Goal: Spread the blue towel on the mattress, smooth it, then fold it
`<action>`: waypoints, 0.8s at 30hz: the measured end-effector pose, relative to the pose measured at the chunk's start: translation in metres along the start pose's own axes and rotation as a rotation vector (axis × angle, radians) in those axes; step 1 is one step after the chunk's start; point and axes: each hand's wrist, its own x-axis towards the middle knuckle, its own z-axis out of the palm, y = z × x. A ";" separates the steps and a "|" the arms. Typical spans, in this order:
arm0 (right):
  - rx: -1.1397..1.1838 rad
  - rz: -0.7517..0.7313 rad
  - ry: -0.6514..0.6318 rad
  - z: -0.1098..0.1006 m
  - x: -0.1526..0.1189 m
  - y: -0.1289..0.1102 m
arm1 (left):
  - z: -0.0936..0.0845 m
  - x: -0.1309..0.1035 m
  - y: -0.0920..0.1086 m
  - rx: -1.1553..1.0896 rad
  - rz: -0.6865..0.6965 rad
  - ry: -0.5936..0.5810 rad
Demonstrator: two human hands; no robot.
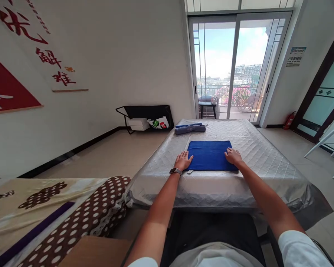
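Observation:
A blue cloth, laid out as a flat rectangle, rests on the silvery quilted cover in front of me. My left hand lies flat beside its left edge, fingers stretched forward and thumb reaching the cloth; a watch is on that wrist. On the cloth's right edge rests my right hand, fingers extended and palm down. Neither hand lifts the cloth. Farther back on the cover's left side lies a folded grey-blue cloth, with a blue one partly visible behind it.
A patterned bed cover is at lower left, beside a brown board. Against the wall, a black folding frame stands near white boxes. Sliding glass doors are ahead. White metal legs stand at right.

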 end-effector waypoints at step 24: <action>0.051 0.035 -0.051 0.027 -0.001 0.004 | -0.023 -0.018 0.033 0.152 0.162 0.015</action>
